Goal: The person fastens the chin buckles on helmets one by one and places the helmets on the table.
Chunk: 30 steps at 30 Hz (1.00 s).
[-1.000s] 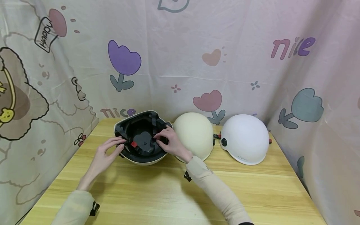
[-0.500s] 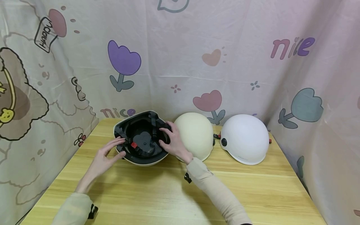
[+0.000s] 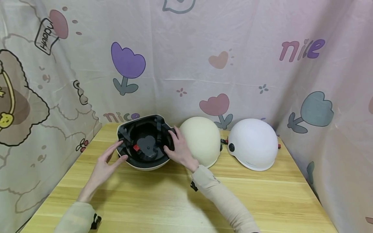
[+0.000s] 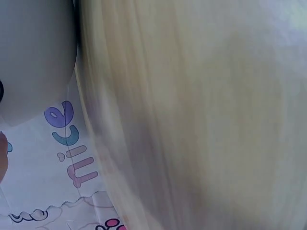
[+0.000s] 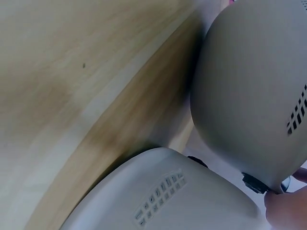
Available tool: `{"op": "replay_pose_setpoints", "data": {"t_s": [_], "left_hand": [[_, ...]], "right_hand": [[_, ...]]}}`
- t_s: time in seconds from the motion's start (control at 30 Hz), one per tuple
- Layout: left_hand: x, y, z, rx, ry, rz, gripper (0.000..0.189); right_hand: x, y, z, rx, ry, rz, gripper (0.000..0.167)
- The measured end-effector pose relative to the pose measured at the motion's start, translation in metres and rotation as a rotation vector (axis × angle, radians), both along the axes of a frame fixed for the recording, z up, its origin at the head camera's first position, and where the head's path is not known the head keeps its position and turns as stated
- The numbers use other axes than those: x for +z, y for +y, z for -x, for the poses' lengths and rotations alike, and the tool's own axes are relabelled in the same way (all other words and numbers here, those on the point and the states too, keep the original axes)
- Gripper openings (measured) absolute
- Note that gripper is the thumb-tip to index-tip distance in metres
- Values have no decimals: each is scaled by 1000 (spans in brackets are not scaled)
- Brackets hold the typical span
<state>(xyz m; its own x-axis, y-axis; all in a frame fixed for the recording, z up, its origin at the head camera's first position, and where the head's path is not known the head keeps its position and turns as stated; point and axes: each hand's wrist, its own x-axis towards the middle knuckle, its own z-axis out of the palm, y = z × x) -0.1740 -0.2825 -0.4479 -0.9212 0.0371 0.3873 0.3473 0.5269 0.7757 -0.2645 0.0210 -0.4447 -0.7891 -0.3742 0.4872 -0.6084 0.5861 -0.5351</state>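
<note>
An upturned cream helmet (image 3: 148, 147) with a black lining lies at the left of the table, its opening facing up. Inside it are black straps and a red buckle (image 3: 136, 147). My right hand (image 3: 182, 152) grips the right rim, thumb on the inner side. At the left rim, my left hand (image 3: 102, 166) has its fingers spread and fairly straight, fingertips at the edge; whether they all touch cannot be seen. In the right wrist view the held helmet's shell (image 5: 244, 81) shows, with my fingertips (image 5: 288, 208) by its rim.
A second cream helmet (image 3: 201, 139) sits dome up just right of the held one. Farther right is a white helmet (image 3: 254, 144), also dome up. The wooden table (image 3: 163, 200) ends at a printed curtain (image 3: 180, 64) behind and at both sides.
My right hand has moved from the strap inside the helmet to its right rim. My left hand has drawn slightly outward along the left rim. The helmet has shifted slightly left.
</note>
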Motion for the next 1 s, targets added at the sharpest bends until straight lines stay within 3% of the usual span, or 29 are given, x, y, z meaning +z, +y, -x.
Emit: {"op": "replay_pose_setpoints", "data": {"t_s": [0.2, 0.43, 0.67, 1.0], "left_hand": [[1, 3, -1, 54, 30, -16, 61], [-1, 4, 3, 5, 32, -96, 67], [-5, 4, 5, -5, 12, -171, 69], [-2, 5, 6, -9, -24, -152, 67]], "right_hand": [[2, -1, -3, -4, -3, -20, 66], [-1, -2, -4, -23, 1, -47, 73], [-1, -2, -6, -20, -20, -48, 77], [-1, -1, -8, -27, -72, -51, 73]]}}
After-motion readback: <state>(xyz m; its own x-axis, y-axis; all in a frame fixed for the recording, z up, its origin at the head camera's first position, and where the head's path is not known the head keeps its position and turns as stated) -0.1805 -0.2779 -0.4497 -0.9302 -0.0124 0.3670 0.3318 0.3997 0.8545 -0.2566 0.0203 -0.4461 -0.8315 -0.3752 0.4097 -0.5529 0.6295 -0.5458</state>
